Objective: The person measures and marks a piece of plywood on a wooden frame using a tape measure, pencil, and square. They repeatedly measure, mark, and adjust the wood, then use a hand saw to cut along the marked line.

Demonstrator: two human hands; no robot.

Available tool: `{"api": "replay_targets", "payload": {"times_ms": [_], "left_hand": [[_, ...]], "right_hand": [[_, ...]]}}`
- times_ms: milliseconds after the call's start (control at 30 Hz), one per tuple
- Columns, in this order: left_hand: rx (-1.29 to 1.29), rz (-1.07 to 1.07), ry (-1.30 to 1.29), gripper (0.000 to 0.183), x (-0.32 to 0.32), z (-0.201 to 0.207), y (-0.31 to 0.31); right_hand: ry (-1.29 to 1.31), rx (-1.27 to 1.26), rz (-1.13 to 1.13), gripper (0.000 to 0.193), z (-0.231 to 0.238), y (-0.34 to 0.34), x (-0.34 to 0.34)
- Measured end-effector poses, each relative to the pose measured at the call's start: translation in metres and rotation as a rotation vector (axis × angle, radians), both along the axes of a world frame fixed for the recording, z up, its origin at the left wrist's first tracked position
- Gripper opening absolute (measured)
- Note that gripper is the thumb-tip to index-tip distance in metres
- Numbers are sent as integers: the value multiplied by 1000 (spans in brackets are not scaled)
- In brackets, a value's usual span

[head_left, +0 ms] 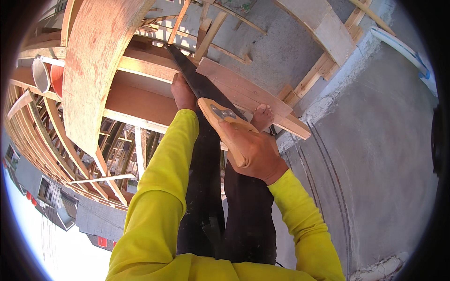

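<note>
My right hand [257, 154] is closed round the wooden handle [216, 117] of a handsaw. Its dark blade [197, 77] points away and to the left, with the toothed edge on the right, close along a reddish board [243, 86]. My left hand [183, 91] is just left of the blade, curled at the end of a wooden beam [149, 67]; most of its fingers are hidden. A bare foot [262, 116] presses on the near end of the reddish board. Whether the teeth touch wood cannot be made out.
A large curved plywood sheet [91, 70] rises at the left above timber framing [51, 140] with open gaps below. Beside it sit a white and orange pipe [41, 75]. At the right lie a concrete floor [384, 140] and a pale pipe [403, 49]. Loose timber lies at the back.
</note>
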State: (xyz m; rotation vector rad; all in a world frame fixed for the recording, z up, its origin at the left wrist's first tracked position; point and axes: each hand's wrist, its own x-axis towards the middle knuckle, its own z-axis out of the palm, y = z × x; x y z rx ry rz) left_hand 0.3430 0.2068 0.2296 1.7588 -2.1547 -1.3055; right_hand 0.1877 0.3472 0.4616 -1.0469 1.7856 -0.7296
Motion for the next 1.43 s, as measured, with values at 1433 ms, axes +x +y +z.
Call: {"api": "replay_targets", "payload": {"times_ms": [1433], "left_hand": [[-161,-209,-130,25,21,-23,-5]], "right_hand": [[81,41,88,72,17,5,7]]}}
